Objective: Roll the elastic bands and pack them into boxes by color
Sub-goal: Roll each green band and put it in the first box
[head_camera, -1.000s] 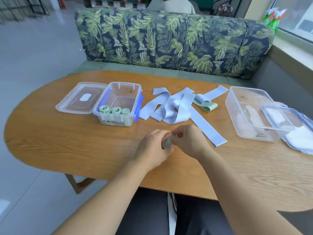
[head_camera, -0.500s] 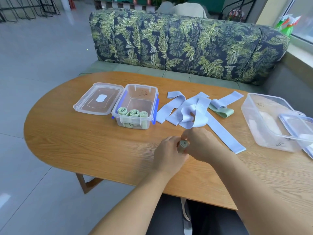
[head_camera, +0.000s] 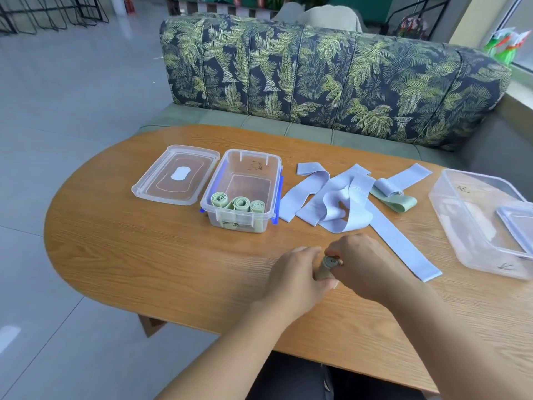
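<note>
Both hands meet over the table's front middle around a small rolled green band (head_camera: 327, 267). My left hand (head_camera: 291, 281) grips its lower side and my right hand (head_camera: 366, 267) pinches its upper end; only the coiled end and a bit of the side show. A clear box with blue latches (head_camera: 245, 168) stands at centre left and holds three green rolls (head_camera: 238, 203). A loose heap of pale blue bands (head_camera: 340, 203) lies to its right, with one flat green band (head_camera: 398, 202) partly under them. A second clear box (head_camera: 461, 226) stands at the right edge.
A clear lid (head_camera: 176, 176) lies left of the latched box. Another lid (head_camera: 516, 226) rests in or on the right-hand box. The oval wooden table (head_camera: 129, 255) has bare wood at the front left. A leaf-patterned sofa (head_camera: 331, 76) stands behind it.
The view has shifted, so everything sits further right in frame. The roll between my hands is tighter now, with its coiled end turned up toward the camera.
</note>
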A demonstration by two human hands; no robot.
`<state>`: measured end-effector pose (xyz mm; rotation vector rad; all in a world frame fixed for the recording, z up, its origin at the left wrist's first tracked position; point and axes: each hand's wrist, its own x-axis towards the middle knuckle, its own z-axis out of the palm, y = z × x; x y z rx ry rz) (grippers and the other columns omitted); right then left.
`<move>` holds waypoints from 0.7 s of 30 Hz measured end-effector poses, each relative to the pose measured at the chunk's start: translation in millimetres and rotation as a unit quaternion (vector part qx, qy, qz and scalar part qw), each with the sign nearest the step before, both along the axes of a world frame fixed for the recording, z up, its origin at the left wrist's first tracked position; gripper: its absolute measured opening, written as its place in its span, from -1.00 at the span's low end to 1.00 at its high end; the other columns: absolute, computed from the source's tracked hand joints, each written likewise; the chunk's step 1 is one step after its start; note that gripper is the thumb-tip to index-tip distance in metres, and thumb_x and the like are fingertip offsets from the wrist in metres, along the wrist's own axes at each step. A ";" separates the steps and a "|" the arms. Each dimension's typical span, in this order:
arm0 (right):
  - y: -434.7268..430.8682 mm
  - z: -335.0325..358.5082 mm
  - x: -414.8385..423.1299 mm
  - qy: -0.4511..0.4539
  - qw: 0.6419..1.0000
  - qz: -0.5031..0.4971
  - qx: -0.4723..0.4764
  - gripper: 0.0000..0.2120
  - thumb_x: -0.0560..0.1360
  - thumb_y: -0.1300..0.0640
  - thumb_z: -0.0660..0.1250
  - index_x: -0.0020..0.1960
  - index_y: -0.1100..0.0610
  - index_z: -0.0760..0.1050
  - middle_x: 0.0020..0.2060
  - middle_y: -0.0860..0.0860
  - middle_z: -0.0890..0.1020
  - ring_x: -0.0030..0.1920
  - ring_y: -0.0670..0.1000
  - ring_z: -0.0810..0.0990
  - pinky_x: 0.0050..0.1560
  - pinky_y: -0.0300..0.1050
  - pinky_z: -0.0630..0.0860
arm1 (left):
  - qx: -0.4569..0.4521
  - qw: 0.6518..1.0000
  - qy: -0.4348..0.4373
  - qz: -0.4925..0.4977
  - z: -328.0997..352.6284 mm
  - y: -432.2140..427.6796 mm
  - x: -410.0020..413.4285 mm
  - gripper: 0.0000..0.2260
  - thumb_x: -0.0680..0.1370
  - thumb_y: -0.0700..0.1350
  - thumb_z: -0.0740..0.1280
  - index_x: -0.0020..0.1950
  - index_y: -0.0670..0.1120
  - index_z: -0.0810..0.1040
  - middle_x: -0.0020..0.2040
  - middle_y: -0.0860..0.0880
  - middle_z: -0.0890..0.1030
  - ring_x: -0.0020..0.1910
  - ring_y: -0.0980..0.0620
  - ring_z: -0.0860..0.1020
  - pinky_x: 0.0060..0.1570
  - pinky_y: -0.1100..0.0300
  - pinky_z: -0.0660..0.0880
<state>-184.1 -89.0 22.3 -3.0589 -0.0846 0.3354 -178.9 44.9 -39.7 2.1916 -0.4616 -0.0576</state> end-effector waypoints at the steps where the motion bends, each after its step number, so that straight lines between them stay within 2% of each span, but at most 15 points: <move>1: 0.5 0.2 -0.4 0.002 1.000 -0.004 0.003 -0.78 0.48 0.23 0.27 -0.31 0.05 0.36 -0.36 -0.01 0.46 -0.29 0.06 0.48 -0.36 -0.14 0.35 | 0.005 1.000 -0.005 -0.001 7.0 7.1 2.6 -0.64 0.41 0.04 0.44 0.16 -0.05 0.61 0.05 0.02 0.64 0.06 0.05 0.57 0.08 0.12 0.50; 3: 0.5 1.5 -1.0 0.003 1.000 -0.004 0.003 -0.79 0.49 0.23 0.25 -0.30 0.06 0.36 -0.37 -0.01 0.42 -0.30 0.07 0.45 -0.39 -0.16 0.29 | -0.024 0.999 -0.013 0.018 26.6 25.2 14.1 -0.69 0.43 -0.07 0.41 0.15 -0.07 0.64 -0.01 0.04 0.68 -0.03 0.12 0.61 0.07 0.18 0.53; 5: 0.6 3.6 -1.5 0.002 1.000 0.001 -0.003 -0.87 0.50 0.22 0.23 -0.21 0.08 0.43 -0.36 -0.03 0.41 -0.29 0.05 0.45 -0.41 -0.18 0.27 | -0.045 0.996 -0.031 0.075 46.6 45.6 37.4 -0.85 0.45 -0.18 0.40 0.00 -0.06 0.67 -0.19 0.09 0.67 -0.20 0.18 0.60 -0.06 0.27 0.53; 8: 2.7 4.9 -1.1 0.003 1.000 0.001 -0.008 -0.89 0.52 0.20 0.22 -0.18 0.08 0.44 -0.33 -0.04 0.41 -0.34 0.00 0.39 -0.46 -0.21 0.21 | -0.031 0.988 -0.046 0.141 69.6 71.6 80.6 -0.91 0.48 -0.19 0.39 -0.13 0.01 0.63 -0.29 0.18 0.59 -0.29 0.27 0.53 -0.16 0.29 0.46; 10: 3.9 3.9 -0.3 0.006 1.000 -0.007 -0.008 -0.90 0.51 0.18 0.23 -0.17 0.08 0.45 -0.29 -0.02 0.45 -0.33 0.01 0.40 -0.46 -0.22 0.20 | 0.017 0.989 -0.042 0.144 77.9 80.6 103.3 -0.91 0.49 -0.15 0.39 -0.17 0.05 0.60 -0.28 0.18 0.59 -0.25 0.22 0.55 -0.16 0.27 0.45; 12: 3.8 2.4 0.3 0.006 1.000 -0.014 -0.006 -0.91 0.50 0.17 0.24 -0.19 0.09 0.44 -0.28 -0.01 0.47 -0.31 0.03 0.42 -0.46 -0.22 0.19 | 0.084 0.988 -0.015 0.132 78.8 82.9 118.7 -0.97 0.48 -0.05 0.41 -0.14 0.08 0.59 -0.21 0.18 0.60 -0.11 0.12 0.58 -0.12 0.25 0.45; 15: 2.6 1.0 0.5 0.004 1.000 -0.018 0.012 -0.92 0.47 0.16 0.26 -0.19 0.11 0.44 -0.30 0.00 0.47 -0.27 0.07 0.46 -0.42 -0.19 0.26 | 0.192 0.974 0.033 0.119 74.3 80.3 130.8 -0.80 0.44 0.15 0.44 -0.02 0.10 0.60 -0.10 0.18 0.58 0.06 0.03 0.45 0.06 0.17 0.37; 18: 2.4 1.6 1.1 0.005 0.999 -0.024 0.022 -0.93 0.48 0.15 0.26 -0.13 0.12 0.50 -0.29 -0.01 0.47 -0.31 0.05 0.45 -0.40 -0.19 0.29 | 0.238 0.964 0.063 0.103 68.2 80.6 138.5 -0.70 0.38 0.22 0.46 -0.01 0.10 0.59 -0.16 0.19 0.51 0.09 -0.02 0.32 0.08 0.14 0.32; 21: 3.4 1.8 1.3 -0.001 0.999 -0.028 0.030 -0.93 0.47 0.15 0.26 -0.11 0.11 0.52 -0.31 -0.02 0.46 -0.32 0.04 0.44 -0.38 -0.18 0.31 | 0.259 0.959 0.067 0.092 61.0 83.3 142.1 -0.70 0.33 0.26 0.47 -0.09 0.10 0.62 -0.10 0.19 0.59 0.10 -0.02 0.34 0.13 0.11 0.33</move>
